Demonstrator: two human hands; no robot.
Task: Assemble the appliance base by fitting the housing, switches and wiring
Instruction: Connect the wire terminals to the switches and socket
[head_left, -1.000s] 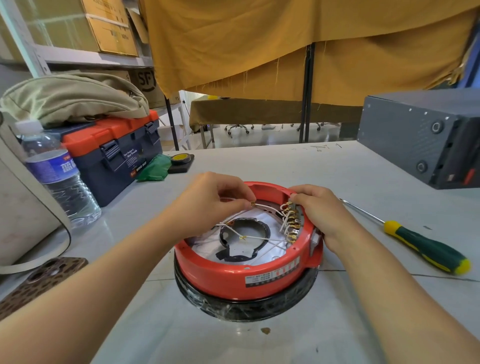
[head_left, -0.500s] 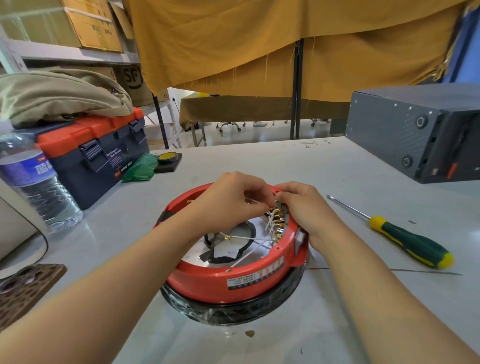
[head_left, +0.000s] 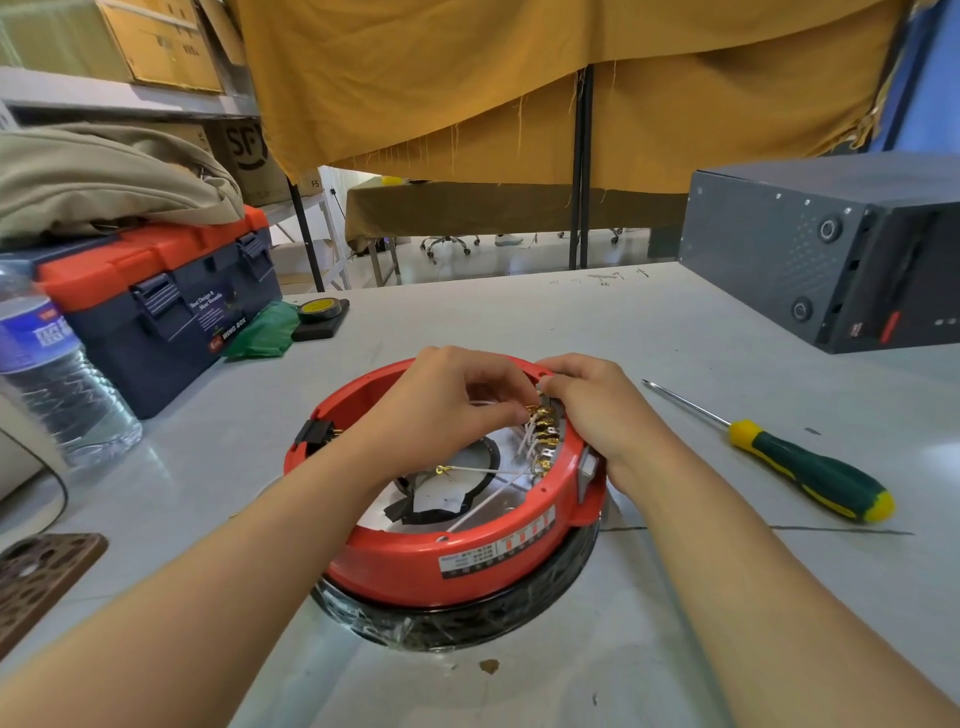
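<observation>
A round red appliance housing (head_left: 447, 564) lies upside down on a black wrapped ring in the middle of the white table. Inside it run white wires (head_left: 488, 470) with brass terminals (head_left: 544, 434) lined along the right inner wall. My left hand (head_left: 447, 400) reaches over the housing and pinches a brass-tipped wire at the top of the terminal row. My right hand (head_left: 597, 410) curls over the right rim of the housing beside the white switch (head_left: 587, 467), its fingertips at the same terminals.
A green and yellow screwdriver (head_left: 800, 467) lies to the right. A grey metal box (head_left: 810, 249) stands at the back right. A blue and orange toolbox (head_left: 156, 296), a water bottle (head_left: 47, 364) and a tape roll (head_left: 319, 309) sit at the left.
My left hand has moved right across the housing, carrying the wire to the terminal row beside my right hand. The view has shifted slightly.
</observation>
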